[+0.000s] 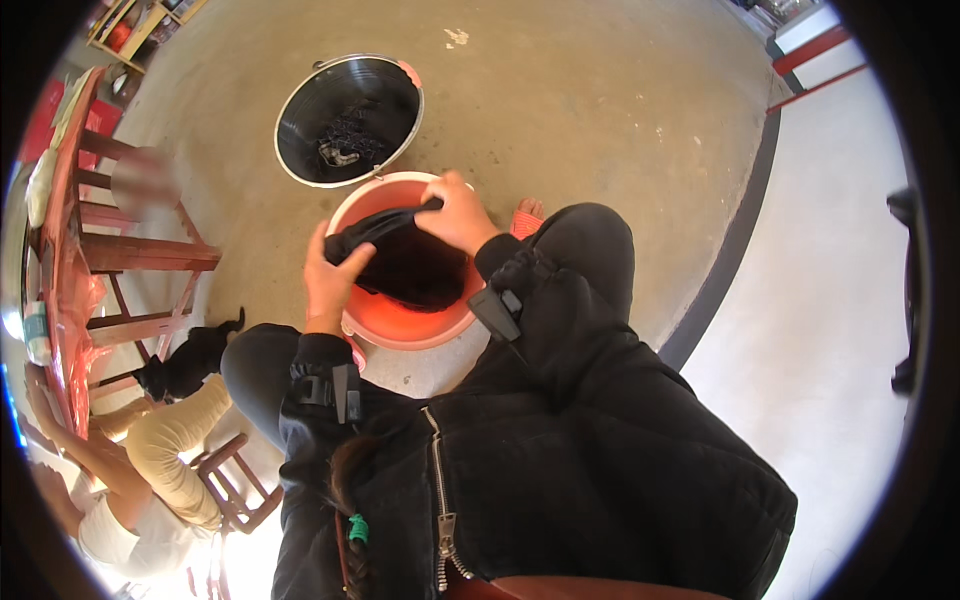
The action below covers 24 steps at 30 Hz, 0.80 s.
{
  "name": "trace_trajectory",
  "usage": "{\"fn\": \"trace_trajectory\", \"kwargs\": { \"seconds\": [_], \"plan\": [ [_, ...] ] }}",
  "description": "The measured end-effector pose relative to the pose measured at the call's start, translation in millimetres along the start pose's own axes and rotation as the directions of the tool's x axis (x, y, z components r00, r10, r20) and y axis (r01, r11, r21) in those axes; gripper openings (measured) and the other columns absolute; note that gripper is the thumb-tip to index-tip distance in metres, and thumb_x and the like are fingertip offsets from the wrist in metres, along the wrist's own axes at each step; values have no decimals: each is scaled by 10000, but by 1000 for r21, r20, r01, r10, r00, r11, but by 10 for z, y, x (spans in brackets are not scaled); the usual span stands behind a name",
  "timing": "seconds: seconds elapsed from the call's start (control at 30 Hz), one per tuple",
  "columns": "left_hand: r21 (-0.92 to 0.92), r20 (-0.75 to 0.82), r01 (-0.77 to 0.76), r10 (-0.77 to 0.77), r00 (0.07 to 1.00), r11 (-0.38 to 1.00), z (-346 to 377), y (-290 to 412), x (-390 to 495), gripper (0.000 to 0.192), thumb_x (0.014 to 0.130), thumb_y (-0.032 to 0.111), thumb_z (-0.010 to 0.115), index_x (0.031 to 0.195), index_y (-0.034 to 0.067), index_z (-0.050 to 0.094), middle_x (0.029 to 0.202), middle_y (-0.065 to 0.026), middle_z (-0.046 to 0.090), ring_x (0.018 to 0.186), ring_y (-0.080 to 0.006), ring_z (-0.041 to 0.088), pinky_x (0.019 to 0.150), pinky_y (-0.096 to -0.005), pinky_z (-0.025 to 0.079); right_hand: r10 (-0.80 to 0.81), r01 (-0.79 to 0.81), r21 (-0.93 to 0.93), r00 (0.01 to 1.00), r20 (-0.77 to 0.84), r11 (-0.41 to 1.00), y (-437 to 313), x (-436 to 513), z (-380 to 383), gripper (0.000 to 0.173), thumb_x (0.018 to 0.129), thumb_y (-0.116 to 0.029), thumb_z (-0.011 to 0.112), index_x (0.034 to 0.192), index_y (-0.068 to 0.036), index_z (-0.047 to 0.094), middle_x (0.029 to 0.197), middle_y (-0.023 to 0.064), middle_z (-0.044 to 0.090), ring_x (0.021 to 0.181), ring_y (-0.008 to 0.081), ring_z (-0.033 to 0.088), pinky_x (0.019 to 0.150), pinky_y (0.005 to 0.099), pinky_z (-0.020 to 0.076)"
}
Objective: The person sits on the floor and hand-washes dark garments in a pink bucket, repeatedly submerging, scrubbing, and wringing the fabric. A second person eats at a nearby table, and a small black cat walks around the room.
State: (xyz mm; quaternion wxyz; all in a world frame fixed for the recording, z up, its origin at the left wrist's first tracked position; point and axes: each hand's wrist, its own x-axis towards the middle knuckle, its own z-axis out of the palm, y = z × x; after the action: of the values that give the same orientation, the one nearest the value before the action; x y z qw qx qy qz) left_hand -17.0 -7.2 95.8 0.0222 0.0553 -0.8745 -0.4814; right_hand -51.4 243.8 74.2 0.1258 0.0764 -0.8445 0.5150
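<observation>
Between my knees stands a red-orange plastic basin [409, 330] with a paler rim. A black cloth [412, 259] is held stretched over it, its lower part hanging into the basin. At the basin's left side, my left hand [334, 274] grips one edge of the cloth between thumb and fingers. My right hand [457, 214] pinches the opposite upper edge near the far rim. Just beyond the basin is a black bucket [300, 131] with a light rim, holding a dark patterned cloth [352, 139] with a pale piece on it.
A wooden table [71, 225] with benches stands at the left. Under its near end is a black cat [191, 364]. Another person [135, 480] sits at lower left, beside a small wooden stool [236, 487]. A white wall [810, 247] with a dark base runs along the right.
</observation>
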Motion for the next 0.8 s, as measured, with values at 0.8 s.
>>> {"fn": "trace_trajectory", "kwargs": {
  "seconds": [0.8],
  "plan": [
    [-762, 475, 625, -508, 719, 172, 942, -597, -267, 383, 1036, 355, 501, 1181, 27, 632, 1139, -121, 697, 1053, -267, 688, 914, -442, 570, 155, -150, -83, 986, 61, 985, -284, -217, 574, 293, 832, -370, 693, 922, -95, 642, 767, 175, 680, 735, 398, 673, 673, 492, 534]
  ]
}}
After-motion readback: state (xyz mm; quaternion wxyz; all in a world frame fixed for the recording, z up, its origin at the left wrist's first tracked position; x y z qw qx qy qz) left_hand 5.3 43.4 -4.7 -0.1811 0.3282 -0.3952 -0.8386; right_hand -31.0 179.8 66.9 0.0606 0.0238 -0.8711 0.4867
